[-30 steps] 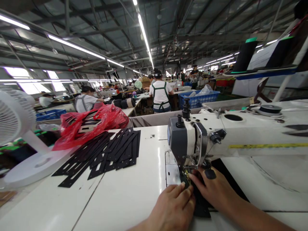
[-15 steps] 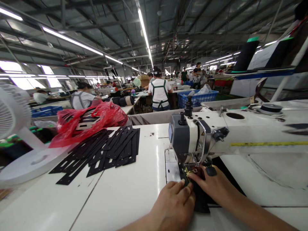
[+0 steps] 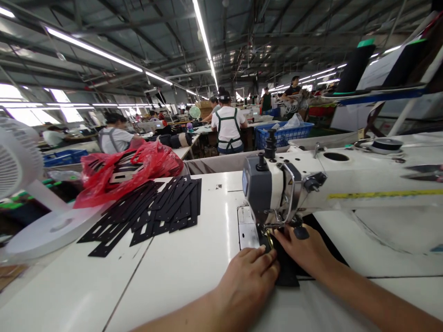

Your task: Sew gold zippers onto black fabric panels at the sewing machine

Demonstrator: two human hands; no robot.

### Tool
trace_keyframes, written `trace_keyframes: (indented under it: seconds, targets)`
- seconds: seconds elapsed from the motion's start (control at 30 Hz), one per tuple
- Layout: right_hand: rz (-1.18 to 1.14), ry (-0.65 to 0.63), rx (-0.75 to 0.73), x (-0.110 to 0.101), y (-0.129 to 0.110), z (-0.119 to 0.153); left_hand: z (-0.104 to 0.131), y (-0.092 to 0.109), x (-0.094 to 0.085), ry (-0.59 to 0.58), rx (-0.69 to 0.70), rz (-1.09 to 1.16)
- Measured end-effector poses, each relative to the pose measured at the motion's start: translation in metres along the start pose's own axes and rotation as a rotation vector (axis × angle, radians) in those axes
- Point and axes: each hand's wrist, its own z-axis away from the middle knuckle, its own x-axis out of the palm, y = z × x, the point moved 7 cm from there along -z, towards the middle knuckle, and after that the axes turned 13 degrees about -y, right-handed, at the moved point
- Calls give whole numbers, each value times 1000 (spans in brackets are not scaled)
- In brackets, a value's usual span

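Black fabric (image 3: 288, 269) with a gold-toothed zipper (image 3: 269, 240) lies under the needle area of a white and grey sewing machine (image 3: 258, 184). My left hand (image 3: 247, 276) presses on the fabric's left part, fingers together beside the zipper. On the other side, my right hand (image 3: 308, 249) has its thumb and fingers closed at the fabric close to the presser foot. Part of the right fingers is hidden behind the machine's dark round knob (image 3: 301, 232). More black material stretches behind the right hand.
Black slotted strips (image 3: 176, 205) are piled left on the white table (image 3: 187, 272), by a red plastic bag (image 3: 155, 161) and a white fan (image 3: 38, 193). Scissors (image 3: 424, 173) rest on the machine arm. Beyond stand a blue basket (image 3: 284, 137) and several people.
The camera view has shifted slightly. The zipper's gold end piece, seen earlier by my right thumb, no longer shows, and the zipper's teeth now run straighter towards the presser foot.
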Motion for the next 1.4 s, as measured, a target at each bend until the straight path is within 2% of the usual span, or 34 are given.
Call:
trace_keyframes:
  seconds: [0.07, 0.17, 0.23, 0.3, 0.4, 0.5, 0.6, 0.73, 0.77, 0.83, 0.9, 0.93, 1.07, 1.23, 1.4]
  targets:
    - [-10, 2, -148, -5, -6, 21, 4, -4, -2, 11, -44, 110]
    - [13, 58, -500, -16, -24, 59, 8, -11, -5, 82, -65, 238]
    - [-24, 79, -632, -23, -30, 72, 6, -15, -6, 63, -70, 302]
    - [-155, -5, -580, -28, -28, 61, 1, -25, -6, -1, -146, 362]
    - [-351, -266, -393, -28, -21, 27, -5, -42, -14, -55, -277, 417]
    - [-389, -347, -336, -36, -18, 1, -11, -49, -23, -56, -312, 416]
    - [-375, -316, -332, -43, -18, -4, -14, -50, -23, -21, -368, 351]
    - [-327, -251, -346, -35, -23, 20, -15, -36, -13, 12, -333, 236]
    - [-284, -196, -387, -32, -27, 29, -15, -29, -11, 9, -289, 208]
    - [-116, 7, -534, -30, -38, 53, -14, -13, -7, 22, -180, 123]
    - [45, 207, -632, -25, -45, 73, -11, 0, -8, 82, -93, 18]
    - [89, 258, -645, -22, -47, 79, -10, 4, -9, 114, -66, -25]
    - [112, 267, -638, -14, -46, 80, -8, 6, -12, 152, -25, -64]
    - [129, 282, -628, -16, -48, 73, -9, 1, -13, 185, -18, -60]
    - [126, 257, -600, -14, -47, 65, -13, -7, -10, 163, -28, -61]
